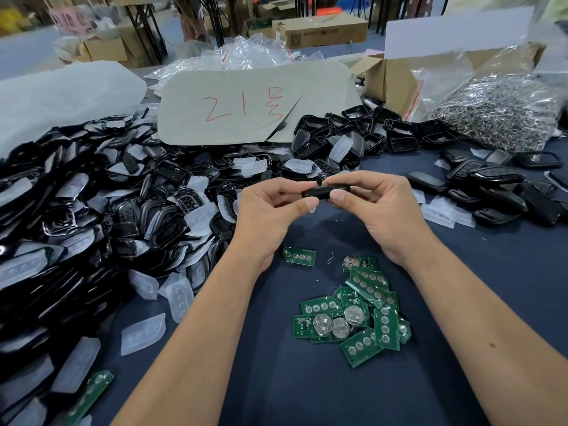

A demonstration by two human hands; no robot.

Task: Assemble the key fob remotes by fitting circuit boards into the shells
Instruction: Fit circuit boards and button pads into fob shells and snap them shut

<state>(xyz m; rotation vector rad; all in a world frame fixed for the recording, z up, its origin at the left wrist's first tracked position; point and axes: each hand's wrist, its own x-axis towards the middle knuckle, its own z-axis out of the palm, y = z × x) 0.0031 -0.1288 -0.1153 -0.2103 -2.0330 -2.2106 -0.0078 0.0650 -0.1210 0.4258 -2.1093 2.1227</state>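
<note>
Both hands, left hand (270, 207) & right hand (373, 204), pinch one black fob shell (322, 192) (prob. snapping halves shut). Next: set aside, take a circuit board (299, 256) from near pile.

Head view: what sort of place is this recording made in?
Probably a small assembly workshop or warehouse: bulk black key fob shells heaped on a cloth-covered table, loose green circuit boards, and cardboard boxes stacked behind.
</note>
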